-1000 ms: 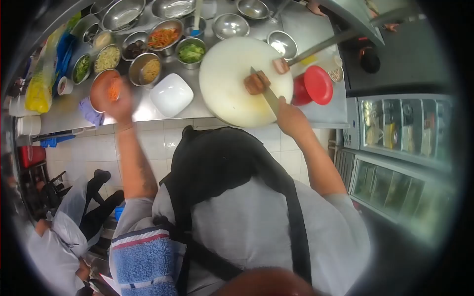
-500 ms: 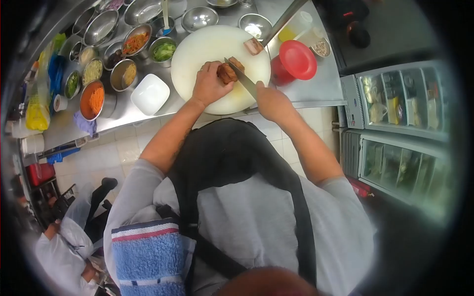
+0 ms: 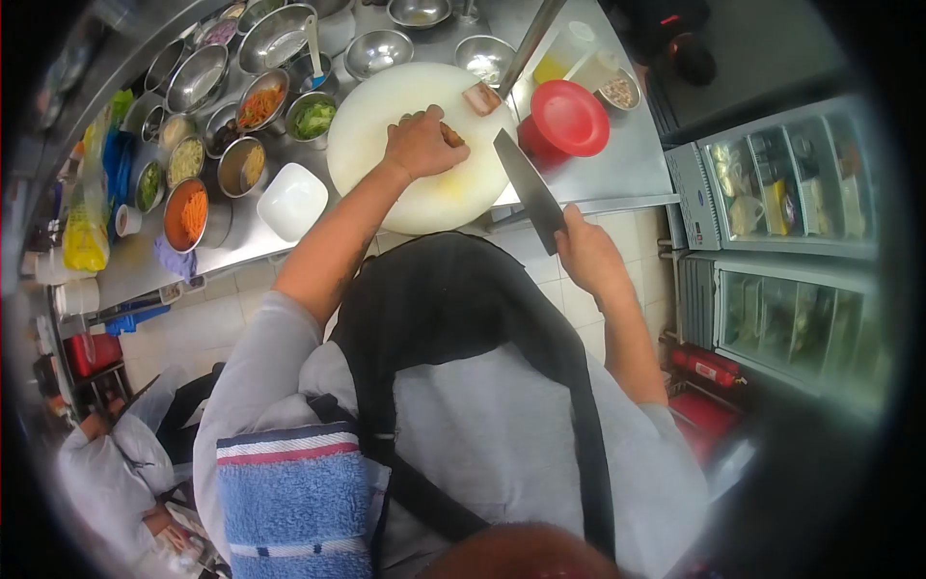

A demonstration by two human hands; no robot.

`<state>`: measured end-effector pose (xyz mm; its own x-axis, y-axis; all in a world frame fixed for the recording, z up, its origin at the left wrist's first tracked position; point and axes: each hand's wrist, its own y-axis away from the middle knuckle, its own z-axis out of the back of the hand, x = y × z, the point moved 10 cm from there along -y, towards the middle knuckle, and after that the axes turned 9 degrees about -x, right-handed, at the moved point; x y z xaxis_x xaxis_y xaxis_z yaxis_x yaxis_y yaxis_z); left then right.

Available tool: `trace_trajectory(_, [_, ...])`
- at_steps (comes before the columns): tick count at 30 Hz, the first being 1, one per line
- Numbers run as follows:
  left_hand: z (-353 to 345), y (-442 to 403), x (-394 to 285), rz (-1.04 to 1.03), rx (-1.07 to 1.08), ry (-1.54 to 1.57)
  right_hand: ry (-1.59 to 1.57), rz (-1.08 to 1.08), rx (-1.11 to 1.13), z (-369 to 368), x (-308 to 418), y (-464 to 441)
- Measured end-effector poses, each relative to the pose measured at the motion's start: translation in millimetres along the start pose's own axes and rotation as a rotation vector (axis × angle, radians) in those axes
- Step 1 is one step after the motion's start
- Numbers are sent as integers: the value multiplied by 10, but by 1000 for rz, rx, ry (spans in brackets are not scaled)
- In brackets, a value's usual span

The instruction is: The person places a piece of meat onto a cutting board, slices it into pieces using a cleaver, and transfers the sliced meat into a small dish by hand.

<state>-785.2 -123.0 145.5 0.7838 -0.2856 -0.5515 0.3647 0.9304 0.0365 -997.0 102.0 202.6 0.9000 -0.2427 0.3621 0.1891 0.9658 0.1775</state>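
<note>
My right hand [image 3: 590, 253] grips the handle of a broad-bladed kitchen knife [image 3: 531, 191]. The blade is off the board and points up and to the left. My left hand [image 3: 421, 145] rests over the round white cutting board [image 3: 376, 106], its fingers curled around a browned piece of meat [image 3: 451, 135]. Most of that meat is hidden under the hand. A second chunk of meat [image 3: 481, 98], pale with a browned edge, lies near the board's upper right edge.
Beside the board stand a red lidded container [image 3: 569, 120] on the right and a white square bowl [image 3: 292, 203] on the left. Metal bowls hold shredded carrot [image 3: 194, 214] and chopped greens [image 3: 313, 119]. Glass-door fridges [image 3: 781, 188] stand at right. Another person [image 3: 111, 482] is at lower left.
The knife has left the meat, and my right hand has carried it right and toward me, past the board's edge. My left hand has shifted slightly right and now covers more of the meat.
</note>
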Motion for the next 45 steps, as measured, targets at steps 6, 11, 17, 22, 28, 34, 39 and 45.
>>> trace_trajectory(6, [99,-17,300,43,-103,262,-68,51,-4,-88,190,28])
trace_trajectory(11, [-20,414,383,-86,-179,330,-39,112,64,-180,554,-247])
trace_trajectory(17, [43,585,402,-163,-370,362,90,158,114,-275,757,-484])
trace_trajectory(22, [75,613,387,-177,-399,374,167,212,82,-345,859,-717])
trace_trajectory(28, [110,570,349,-200,-381,332,259,228,168,-465,1028,-887])
trace_trajectory(34, [32,510,399,-196,-410,322,289,184,174,-533,1117,-761])
trace_trajectory(39, [118,552,397,-196,-461,308,269,108,206,-177,671,-275])
trace_trajectory(45, [124,151,54,-35,-253,33,146,-71,40,143,155,118])
